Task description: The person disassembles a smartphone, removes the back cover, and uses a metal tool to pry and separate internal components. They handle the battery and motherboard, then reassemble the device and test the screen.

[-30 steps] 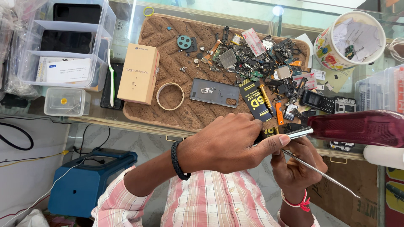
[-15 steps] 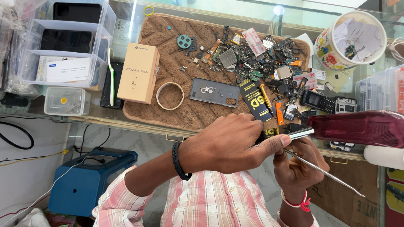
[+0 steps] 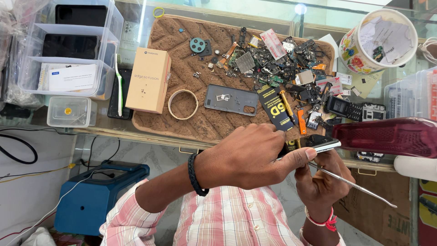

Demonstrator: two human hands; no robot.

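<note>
Below the bench [image 3: 136, 133] edge, prying at a phone mid-repair.
Left hand [image 3: 248, 157] closed over the silver-edged phone [image 3: 321, 142], fingertips pinching its rim; right hand [image 3: 325, 182] cupped beneath, gripping a thin metal pry tool [image 3: 350, 184] laid at the seam. Next, judging so: steady leverage along that edge, no slip.

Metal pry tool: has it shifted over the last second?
No. The metal pry tool in the right hand keeps the same slant below the dark red dryer, tip at the phone pinched by the left hand.
</note>
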